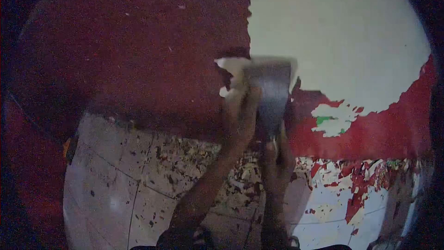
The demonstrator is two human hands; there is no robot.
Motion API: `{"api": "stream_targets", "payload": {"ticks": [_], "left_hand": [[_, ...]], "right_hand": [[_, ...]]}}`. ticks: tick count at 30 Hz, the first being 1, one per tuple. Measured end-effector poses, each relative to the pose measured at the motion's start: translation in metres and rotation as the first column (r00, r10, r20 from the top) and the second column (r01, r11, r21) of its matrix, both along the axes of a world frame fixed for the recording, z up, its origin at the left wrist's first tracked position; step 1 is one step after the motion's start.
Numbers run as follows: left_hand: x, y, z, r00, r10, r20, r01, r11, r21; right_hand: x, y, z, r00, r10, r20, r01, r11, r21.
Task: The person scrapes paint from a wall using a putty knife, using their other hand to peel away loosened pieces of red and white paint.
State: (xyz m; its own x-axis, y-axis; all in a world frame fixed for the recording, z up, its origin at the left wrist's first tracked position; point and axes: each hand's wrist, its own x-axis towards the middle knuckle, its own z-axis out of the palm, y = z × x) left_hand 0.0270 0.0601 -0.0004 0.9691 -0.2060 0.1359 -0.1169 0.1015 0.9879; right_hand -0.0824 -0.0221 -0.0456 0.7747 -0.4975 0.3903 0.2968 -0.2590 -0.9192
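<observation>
A wide metal scraper blade (pixel 270 90) stands against the wall, its broad edge up, at the border between dark red paint (pixel 138 41) and a bare pale area (pixel 337 32). My right hand (pixel 277 150) is wrapped round the handle below the blade. Beside the blade's left edge is my left hand (pixel 245 104), blurred by motion, with its fingers near the metal. Whether they grip anything is not clear. Just left of the blade, a small pale patch (pixel 237 67) shows in the red paint.
Red and pale paint flakes (pixel 356 199) lie scattered over the tiled floor (pixel 106 176) along the wall's foot. Red paint (pixel 388 132) remains low on the right, round a pale patch with a green spot (pixel 323 120). An orange object (pixel 67 148) is at the far left.
</observation>
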Motion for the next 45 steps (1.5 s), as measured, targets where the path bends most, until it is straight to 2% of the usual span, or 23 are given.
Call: {"api": "stream_targets", "payload": {"ticks": [1, 2, 4, 6, 8, 9, 11, 12, 14, 16, 19, 21, 23, 25, 27, 30, 32, 34, 37, 40, 41, 44, 45], "left_hand": [[-0.002, -0.001, -0.003, 0.999, 0.010, -0.039, -0.009, 1.000, 0.018], [-0.003, -0.001, -0.006, 0.997, 0.020, -0.078, -0.018, 0.999, 0.035], [-0.007, -0.018, -0.015, 0.946, 0.240, 0.219, -0.265, 0.960, 0.090], [-0.003, -0.013, -0.013, 0.882, 0.251, 0.399, -0.307, 0.948, 0.084], [-0.007, -0.008, -0.013, 0.939, 0.224, 0.263, -0.275, 0.945, 0.177], [-0.016, -0.005, 0.014, 0.980, 0.195, 0.034, -0.197, 0.945, 0.261], [-0.014, -0.006, 0.015, 0.984, 0.177, 0.009, -0.173, 0.950, 0.261], [-0.008, -0.011, 0.001, 0.961, 0.183, 0.208, -0.223, 0.956, 0.191], [0.003, -0.011, -0.007, 0.927, 0.157, 0.340, -0.186, 0.981, 0.055], [-0.009, -0.005, 0.019, 0.966, 0.094, 0.241, -0.091, 0.996, -0.023], [-0.014, -0.006, 0.010, 0.975, 0.081, 0.208, -0.082, 0.997, -0.006], [-0.014, -0.008, 0.001, 0.954, 0.129, 0.270, -0.162, 0.981, 0.106], [-0.010, -0.004, 0.007, 0.959, 0.114, 0.259, -0.144, 0.985, 0.097], [-0.012, 0.002, 0.033, 0.992, 0.048, 0.119, -0.046, 0.999, -0.019], [-0.015, 0.002, 0.034, 0.996, 0.041, 0.081, -0.042, 0.999, 0.003], [-0.023, -0.008, 0.007, 0.971, 0.131, 0.198, -0.181, 0.949, 0.260], [-0.025, -0.004, 0.007, 0.976, 0.049, 0.212, -0.088, 0.981, 0.176], [-0.024, -0.004, 0.003, 0.994, 0.091, 0.067, -0.092, 0.996, 0.014], [-0.027, -0.004, 0.030, 0.985, 0.080, 0.152, -0.082, 0.997, 0.008], [-0.018, -0.008, 0.013, 0.937, 0.116, 0.329, -0.154, 0.984, 0.090], [-0.012, -0.006, 0.012, 0.927, 0.114, 0.358, -0.179, 0.972, 0.153], [-0.021, -0.001, 0.015, 0.986, 0.022, 0.164, -0.034, 0.997, 0.069], [-0.025, -0.002, 0.021, 0.997, -0.034, 0.074, 0.036, 0.999, -0.031]], "right_hand": [[-0.001, 0.000, 0.007, 0.999, -0.008, -0.040, 0.007, 0.999, -0.046], [-0.010, 0.000, 0.007, 0.991, -0.010, -0.132, 0.016, 0.999, 0.046], [-0.016, 0.003, 0.011, 0.981, 0.005, -0.192, 0.028, 0.985, 0.170], [-0.010, 0.008, 0.010, 0.996, 0.027, -0.087, -0.012, 0.984, 0.178], [-0.009, 0.011, 0.009, 0.999, 0.038, -0.012, -0.036, 0.990, 0.137], [-0.008, 0.011, 0.019, 0.999, 0.029, -0.019, -0.026, 0.992, 0.127], [-0.009, 0.011, 0.022, 0.999, 0.028, -0.021, -0.024, 0.985, 0.172], [-0.015, 0.011, 0.016, 0.999, 0.035, -0.024, -0.029, 0.973, 0.230], [-0.007, 0.010, 0.015, 1.000, -0.012, 0.028, 0.008, 0.991, 0.131], [0.003, 0.009, 0.013, 0.989, -0.104, 0.109, 0.121, 0.979, -0.164], [-0.002, 0.004, 0.006, 0.997, -0.035, 0.074, 0.042, 0.994, -0.100], [-0.010, 0.009, 0.011, 0.997, 0.066, -0.032, -0.058, 0.973, 0.224], [-0.004, 0.011, 0.019, 0.996, 0.092, -0.010, -0.086, 0.965, 0.246], [0.013, 0.014, 0.030, 0.995, 0.022, 0.102, -0.022, 1.000, -0.006], [0.002, 0.011, 0.032, 0.996, 0.043, 0.076, -0.048, 0.997, 0.067], [-0.017, 0.007, 0.018, 0.992, 0.117, -0.042, -0.099, 0.948, 0.303], [-0.011, 0.003, 0.009, 0.994, 0.095, -0.052, -0.080, 0.969, 0.234], [0.000, 0.002, 0.013, 0.999, -0.023, 0.038, 0.027, 0.996, -0.090], [-0.014, 0.002, 0.040, 0.987, 0.133, -0.095, -0.109, 0.968, 0.227], [-0.014, -0.001, 0.015, 1.000, -0.010, -0.027, 0.009, 1.000, -0.021], [-0.014, -0.002, 0.025, 0.997, 0.026, -0.074, -0.020, 0.996, 0.088], [-0.019, -0.001, 0.036, 0.989, 0.086, -0.122, -0.056, 0.971, 0.231], [-0.017, -0.002, 0.021, 0.997, 0.064, -0.042, -0.058, 0.990, 0.131]]}}
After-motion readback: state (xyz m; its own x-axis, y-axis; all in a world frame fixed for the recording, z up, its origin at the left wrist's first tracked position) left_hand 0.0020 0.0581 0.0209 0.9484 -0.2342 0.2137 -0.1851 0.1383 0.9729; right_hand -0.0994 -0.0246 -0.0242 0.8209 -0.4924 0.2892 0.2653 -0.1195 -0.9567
